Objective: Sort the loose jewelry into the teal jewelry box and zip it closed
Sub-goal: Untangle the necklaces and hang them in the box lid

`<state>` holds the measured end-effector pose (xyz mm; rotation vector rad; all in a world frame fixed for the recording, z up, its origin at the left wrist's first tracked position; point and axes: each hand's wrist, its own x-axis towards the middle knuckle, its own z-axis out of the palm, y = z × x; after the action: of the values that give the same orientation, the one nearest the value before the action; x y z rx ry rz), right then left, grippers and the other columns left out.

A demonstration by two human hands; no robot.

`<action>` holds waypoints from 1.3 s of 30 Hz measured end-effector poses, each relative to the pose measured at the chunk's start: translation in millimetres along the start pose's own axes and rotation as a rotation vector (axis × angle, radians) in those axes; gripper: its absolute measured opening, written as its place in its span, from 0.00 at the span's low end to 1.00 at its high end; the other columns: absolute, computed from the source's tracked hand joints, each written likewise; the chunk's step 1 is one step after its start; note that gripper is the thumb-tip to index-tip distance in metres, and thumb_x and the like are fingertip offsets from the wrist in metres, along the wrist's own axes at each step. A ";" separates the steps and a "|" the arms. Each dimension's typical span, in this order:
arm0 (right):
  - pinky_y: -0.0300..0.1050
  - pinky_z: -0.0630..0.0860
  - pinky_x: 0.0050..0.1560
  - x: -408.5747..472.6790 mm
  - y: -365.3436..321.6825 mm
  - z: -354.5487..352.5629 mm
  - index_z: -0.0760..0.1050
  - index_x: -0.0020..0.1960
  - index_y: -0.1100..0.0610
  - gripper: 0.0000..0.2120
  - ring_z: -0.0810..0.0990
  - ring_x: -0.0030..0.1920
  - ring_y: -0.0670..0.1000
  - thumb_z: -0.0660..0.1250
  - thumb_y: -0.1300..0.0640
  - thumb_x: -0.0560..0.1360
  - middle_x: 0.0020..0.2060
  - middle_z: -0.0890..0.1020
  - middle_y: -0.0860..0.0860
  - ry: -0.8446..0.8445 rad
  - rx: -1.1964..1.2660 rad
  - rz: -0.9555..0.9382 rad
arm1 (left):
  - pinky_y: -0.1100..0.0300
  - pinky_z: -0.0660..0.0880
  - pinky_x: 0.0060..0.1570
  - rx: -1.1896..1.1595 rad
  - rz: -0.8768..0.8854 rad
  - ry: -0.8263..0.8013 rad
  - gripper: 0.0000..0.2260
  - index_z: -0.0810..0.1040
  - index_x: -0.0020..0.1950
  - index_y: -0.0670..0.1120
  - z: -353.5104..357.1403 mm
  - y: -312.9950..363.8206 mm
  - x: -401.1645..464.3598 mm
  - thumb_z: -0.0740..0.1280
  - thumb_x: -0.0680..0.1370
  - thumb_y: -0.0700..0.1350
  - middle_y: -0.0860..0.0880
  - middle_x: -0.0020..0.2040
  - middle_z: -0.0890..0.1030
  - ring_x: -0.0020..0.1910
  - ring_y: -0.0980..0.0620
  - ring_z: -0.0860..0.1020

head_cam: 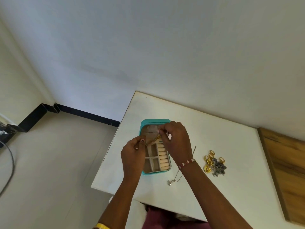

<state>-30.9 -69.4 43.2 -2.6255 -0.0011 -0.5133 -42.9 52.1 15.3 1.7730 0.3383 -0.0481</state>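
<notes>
At the centre of the frame both hands hold a small gold piece (157,137) over the open teal jewelry box (156,147): the left hand (132,152) pinches one end, the right hand (176,139) the other. A slipped pinch would likely drop it into the wrong compartment or onto the counter (222,138). The right wrist crosses a silver chain (175,179), which it could drag. Lower right, a heap of rings and earrings (214,164) waits, well apart from the box

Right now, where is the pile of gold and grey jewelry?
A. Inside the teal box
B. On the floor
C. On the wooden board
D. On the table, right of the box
D: the pile lies on the white table, right of the open teal box.
</notes>
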 end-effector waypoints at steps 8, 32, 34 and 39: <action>0.38 0.63 0.43 -3.3 7.1 25.6 0.79 0.42 0.58 0.12 0.77 0.37 0.54 0.60 0.53 0.74 0.38 0.82 0.53 0.155 -0.122 -0.104 | 0.60 0.68 0.60 -0.017 0.167 0.055 0.22 0.68 0.66 0.49 4.6 0.5 13.7 0.67 0.74 0.44 0.52 0.64 0.71 0.62 0.55 0.69; 0.46 0.77 0.49 7.6 -19.1 48.3 0.79 0.43 0.59 0.03 0.78 0.45 0.52 0.71 0.61 0.70 0.40 0.81 0.50 0.321 0.452 0.662 | 0.72 0.67 0.49 0.015 0.123 -0.079 0.17 0.71 0.66 0.44 5.1 7.3 26.1 0.63 0.76 0.39 0.52 0.56 0.77 0.51 0.57 0.73; 0.36 0.76 0.45 9.4 -16.2 44.3 0.79 0.45 0.61 0.04 0.80 0.46 0.54 0.70 0.63 0.70 0.43 0.83 0.54 0.319 0.519 0.700 | 0.74 0.67 0.49 0.031 0.129 -0.079 0.18 0.71 0.66 0.44 4.9 6.8 26.8 0.63 0.76 0.39 0.49 0.59 0.77 0.52 0.57 0.72; 0.41 0.78 0.44 9.4 -9.0 41.0 0.80 0.45 0.62 0.04 0.80 0.45 0.55 0.70 0.63 0.70 0.43 0.83 0.57 0.301 0.493 0.690 | 0.64 0.72 0.55 0.059 0.131 -0.074 0.19 0.70 0.67 0.45 4.4 7.0 27.7 0.63 0.76 0.39 0.46 0.60 0.78 0.53 0.56 0.73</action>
<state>-8.4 -44.1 16.8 -1.8824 0.7440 -0.5563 -14.0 52.0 15.0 1.8430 0.1684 -0.0310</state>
